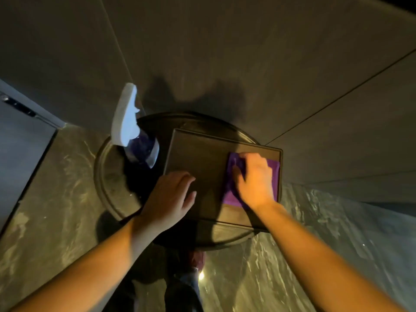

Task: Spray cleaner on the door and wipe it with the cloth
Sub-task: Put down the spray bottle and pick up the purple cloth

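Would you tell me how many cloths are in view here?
1. The purple cloth lies on the panel's right side, under the right hand. None other shows.

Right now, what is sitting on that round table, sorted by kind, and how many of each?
Spray bottles: 1
Dark rectangular panels: 1
Purple cloths: 1
Total: 3
Both hands, left hand and right hand, rest on the panel, the right on the cloth.

The right hand (255, 176) hides the middle of the purple cloth (230, 188), the left hand (171, 197) covers the dark door panel's (202, 158) near-left edge, and the spray bottle's (132, 131) lower body, perhaps purple, is lost in shadow.
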Motion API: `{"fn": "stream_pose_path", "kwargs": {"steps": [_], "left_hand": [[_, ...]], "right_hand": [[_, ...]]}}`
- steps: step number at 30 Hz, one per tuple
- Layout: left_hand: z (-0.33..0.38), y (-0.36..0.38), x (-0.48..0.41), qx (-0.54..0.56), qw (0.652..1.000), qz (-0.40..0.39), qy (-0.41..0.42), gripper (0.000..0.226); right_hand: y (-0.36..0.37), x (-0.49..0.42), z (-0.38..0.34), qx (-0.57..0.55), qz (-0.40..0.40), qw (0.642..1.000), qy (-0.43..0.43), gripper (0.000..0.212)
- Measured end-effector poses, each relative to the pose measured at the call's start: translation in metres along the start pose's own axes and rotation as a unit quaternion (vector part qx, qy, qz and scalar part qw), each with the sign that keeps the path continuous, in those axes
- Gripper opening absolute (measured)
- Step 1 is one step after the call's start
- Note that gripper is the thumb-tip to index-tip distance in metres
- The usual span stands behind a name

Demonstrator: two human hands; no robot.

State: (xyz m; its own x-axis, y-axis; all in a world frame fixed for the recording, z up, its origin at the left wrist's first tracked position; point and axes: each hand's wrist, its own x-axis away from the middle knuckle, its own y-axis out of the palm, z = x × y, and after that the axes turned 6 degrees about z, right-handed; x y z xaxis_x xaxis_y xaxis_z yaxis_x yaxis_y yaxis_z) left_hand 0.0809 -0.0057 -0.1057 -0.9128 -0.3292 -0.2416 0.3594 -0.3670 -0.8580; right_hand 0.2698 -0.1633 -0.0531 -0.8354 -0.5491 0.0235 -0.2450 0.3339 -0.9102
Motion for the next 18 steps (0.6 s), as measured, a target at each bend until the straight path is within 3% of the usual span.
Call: {"fn": "stream_pose_path", "kwargs": {"steps": [2,7,10,18], "left_hand": [[0.017,0.016,-0.034,0.004,0.999,-0.039,0.007,0.043],[0.06,0.05,-0.117,0.016,0.991,-0.129,0.01,0.05],[0.071,0.065,-0.146,-0.041,0.987,-0.141,0.062,0.041],[0.074,0.072,-0.162,-0.038,0.983,-0.175,0.026,0.018]], "right_hand": [[-0.013,-0.008,0.035,0.111,-0.019,0.994,-0.006,0.031],[-0.024,-0.028,0.075,0.19,-0.082,0.977,-0.041,0.031],[-0.024,-0.039,0.084,0.177,-0.089,0.979,-0.048,0.026],[-0.035,-0.036,0.095,0.166,-0.104,0.979,-0.058,0.026]]}}
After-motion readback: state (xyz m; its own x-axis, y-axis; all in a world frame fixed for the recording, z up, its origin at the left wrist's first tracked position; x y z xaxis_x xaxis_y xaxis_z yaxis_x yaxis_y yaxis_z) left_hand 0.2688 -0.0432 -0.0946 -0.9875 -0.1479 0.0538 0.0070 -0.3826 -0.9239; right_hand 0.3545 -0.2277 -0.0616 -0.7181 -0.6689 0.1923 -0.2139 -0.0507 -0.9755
